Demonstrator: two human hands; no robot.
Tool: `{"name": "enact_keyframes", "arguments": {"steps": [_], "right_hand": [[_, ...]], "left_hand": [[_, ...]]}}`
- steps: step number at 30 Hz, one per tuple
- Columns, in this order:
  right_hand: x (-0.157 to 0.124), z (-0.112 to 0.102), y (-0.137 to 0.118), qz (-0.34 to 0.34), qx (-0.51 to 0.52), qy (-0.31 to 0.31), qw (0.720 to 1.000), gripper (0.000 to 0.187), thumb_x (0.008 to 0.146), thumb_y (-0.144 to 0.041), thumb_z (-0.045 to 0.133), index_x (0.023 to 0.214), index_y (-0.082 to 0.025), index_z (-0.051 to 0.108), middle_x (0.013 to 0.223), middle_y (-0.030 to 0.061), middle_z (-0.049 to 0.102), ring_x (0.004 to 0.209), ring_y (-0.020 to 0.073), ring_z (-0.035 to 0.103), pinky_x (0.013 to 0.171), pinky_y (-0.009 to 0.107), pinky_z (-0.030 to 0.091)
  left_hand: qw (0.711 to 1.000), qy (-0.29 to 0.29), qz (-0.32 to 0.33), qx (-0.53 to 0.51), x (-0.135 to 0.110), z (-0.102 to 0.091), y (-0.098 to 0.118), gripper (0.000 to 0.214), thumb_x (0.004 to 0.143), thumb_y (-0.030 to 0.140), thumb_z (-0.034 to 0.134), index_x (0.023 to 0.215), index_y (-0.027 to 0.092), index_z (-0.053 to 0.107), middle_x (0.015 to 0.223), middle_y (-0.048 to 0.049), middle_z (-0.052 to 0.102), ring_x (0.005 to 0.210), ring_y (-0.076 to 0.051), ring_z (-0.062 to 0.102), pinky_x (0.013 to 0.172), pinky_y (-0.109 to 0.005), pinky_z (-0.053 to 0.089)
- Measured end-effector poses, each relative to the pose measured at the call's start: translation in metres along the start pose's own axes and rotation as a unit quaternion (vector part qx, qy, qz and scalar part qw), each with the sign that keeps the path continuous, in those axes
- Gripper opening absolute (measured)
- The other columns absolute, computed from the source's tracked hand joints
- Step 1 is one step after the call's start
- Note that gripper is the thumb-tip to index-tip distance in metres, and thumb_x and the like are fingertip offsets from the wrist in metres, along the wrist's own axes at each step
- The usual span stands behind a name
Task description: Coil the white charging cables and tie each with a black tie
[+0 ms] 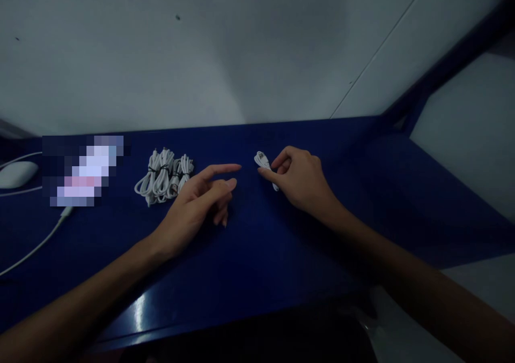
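Note:
My right hand [300, 179] rests on the blue table [257, 245], its fingers pinched round a small coiled white cable [263, 162] that sticks out to the left of the fingertips. My left hand [201, 199] hovers just left of it, holding nothing, the index finger stretched toward the right hand and the other fingers loosely curled. A heap of bundled white cables [164, 176], tied with dark bands, lies on the table just left of my left hand.
A blurred-out patch [82, 171] sits at the left with a white cable [36, 245] running from it toward the front edge. A white mouse [16, 174] lies at the far left. A pale wall [201, 57] rises behind the table.

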State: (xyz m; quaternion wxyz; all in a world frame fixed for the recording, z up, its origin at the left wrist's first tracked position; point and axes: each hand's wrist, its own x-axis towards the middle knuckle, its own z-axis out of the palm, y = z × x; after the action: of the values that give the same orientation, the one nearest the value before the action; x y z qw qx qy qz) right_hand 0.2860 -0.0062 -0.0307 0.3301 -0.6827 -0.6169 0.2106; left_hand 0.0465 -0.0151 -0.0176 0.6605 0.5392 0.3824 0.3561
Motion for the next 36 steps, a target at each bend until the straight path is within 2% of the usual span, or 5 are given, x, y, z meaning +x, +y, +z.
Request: {"name": "enact_keyframes", "arguments": {"steps": [6,13,23,30,36], "right_hand": [[-0.0022,0.0028,-0.0038,0.007,-0.013,-0.001,1.000,0.033,0.097,-0.050,0.082,0.089,-0.022,0.069,0.077,0.0028,0.075,0.072,0.0223,0.071,0.068,0.039,0.052],[-0.0021,0.0050,-0.0042,0.018,-0.046,-0.012,0.999,0.018,0.099,-0.038,0.078,0.091,-0.022,0.075,0.078,0.0021,0.078,0.072,0.0226,0.075,0.070,0.039,0.055],[0.0026,0.0032,-0.0018,0.047,-0.107,0.039,0.992,0.017,0.095,-0.038,0.076,0.089,-0.023,0.074,0.078,0.0030,0.080,0.078,0.0282,0.077,0.073,0.044,0.052],[0.0037,0.0031,0.0005,0.050,-0.170,0.030,0.984,0.020,0.097,-0.042,0.071,0.092,-0.023,0.073,0.092,0.0082,0.082,0.087,0.0332,0.077,0.076,0.047,0.053],[0.0036,0.0021,-0.0002,0.054,-0.179,0.020,0.982,0.022,0.098,-0.044,0.069,0.095,-0.023,0.075,0.096,0.0087,0.083,0.090,0.0344,0.077,0.078,0.047,0.053]], "left_hand": [[1.000,0.004,-0.003,-0.004,0.0004,0.0006,0.0003,0.047,0.104,0.039,0.079,0.143,0.016,0.071,0.063,0.0089,0.052,0.051,-0.011,0.048,0.058,-0.027,0.056],[1.000,0.001,-0.007,0.002,0.0002,-0.0008,0.0004,0.045,0.105,0.039,0.078,0.144,0.017,0.071,0.065,0.0082,0.053,0.052,-0.011,0.049,0.058,-0.027,0.057],[0.999,-0.016,0.011,0.035,-0.0015,-0.0016,-0.0020,0.042,0.107,0.042,0.076,0.141,0.018,0.072,0.063,0.0080,0.054,0.054,-0.012,0.051,0.058,-0.026,0.055],[0.997,-0.030,0.023,0.071,-0.0031,-0.0039,-0.0038,0.036,0.108,0.045,0.075,0.135,0.021,0.075,0.065,0.0074,0.054,0.055,-0.011,0.053,0.060,-0.025,0.054],[0.996,-0.028,0.024,0.077,-0.0027,-0.0029,-0.0040,0.033,0.108,0.044,0.075,0.132,0.021,0.076,0.065,0.0075,0.054,0.054,-0.011,0.053,0.058,-0.024,0.053]]}}
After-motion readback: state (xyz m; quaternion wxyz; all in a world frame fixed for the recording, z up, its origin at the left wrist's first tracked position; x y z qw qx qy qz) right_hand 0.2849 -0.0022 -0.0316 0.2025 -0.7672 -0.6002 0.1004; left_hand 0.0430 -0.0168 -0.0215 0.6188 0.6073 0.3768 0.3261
